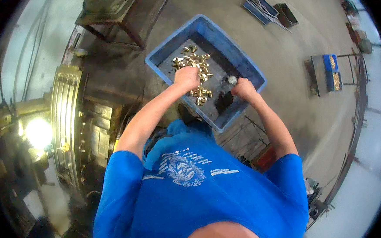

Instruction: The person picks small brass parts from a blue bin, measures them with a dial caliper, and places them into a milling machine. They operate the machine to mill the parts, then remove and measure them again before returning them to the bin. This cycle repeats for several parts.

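Note:
A blue plastic tub [244, 56] stands in front of me, with a pile of shiny brass fittings [202, 70] along its left side. My left hand [188, 78] is closed and reaches down into that pile; its fingertips are hidden, so what it grips does not show. Over the right part of the tub, my right hand [244, 89] is closed, with a small pale round piece [232, 79] at its fingertips. The exact kind of that piece is too small to tell. Below the right hand, a dark patch lies on the tub's floor.
To the left stands a machine with a grooved metal table [66, 122] and a bright lamp [39, 133]. A dark metal bench [108, 15] is at the back left. On the floor are a blue box of rods [260, 9] and, at right, blue bins [332, 73] holding brass-coloured parts.

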Tool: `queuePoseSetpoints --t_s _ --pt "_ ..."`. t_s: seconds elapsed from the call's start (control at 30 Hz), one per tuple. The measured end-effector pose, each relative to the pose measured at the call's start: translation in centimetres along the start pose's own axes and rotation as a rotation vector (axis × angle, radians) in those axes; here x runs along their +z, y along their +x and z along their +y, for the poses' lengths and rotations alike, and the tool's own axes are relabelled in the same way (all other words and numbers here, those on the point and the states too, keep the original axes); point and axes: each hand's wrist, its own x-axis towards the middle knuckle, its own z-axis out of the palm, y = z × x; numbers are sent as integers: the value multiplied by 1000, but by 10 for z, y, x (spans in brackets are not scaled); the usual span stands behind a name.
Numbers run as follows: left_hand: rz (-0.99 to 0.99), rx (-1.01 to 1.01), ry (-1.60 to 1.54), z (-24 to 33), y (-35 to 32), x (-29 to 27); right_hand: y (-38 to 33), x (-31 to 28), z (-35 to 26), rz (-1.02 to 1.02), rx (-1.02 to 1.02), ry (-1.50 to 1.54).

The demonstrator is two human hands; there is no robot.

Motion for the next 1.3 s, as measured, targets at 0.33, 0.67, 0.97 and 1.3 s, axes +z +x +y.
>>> queuePoseSetpoints --t_s 0.33,0.67,0.97,1.3 --pt "324 22 -399 -19 -56 -24 -4 7 12 -115 -97 -287" --pt "688 -863 -1528 -128 -357 91 -70 23 -167 -631 -646 777" --pt "809 -1323 -1216 -199 -476 199 -45 372 -307 -1120 -358 669" --pt "823 -1309 -1494 -163 -537 195 -122 408 -363 -1019 -320 579"
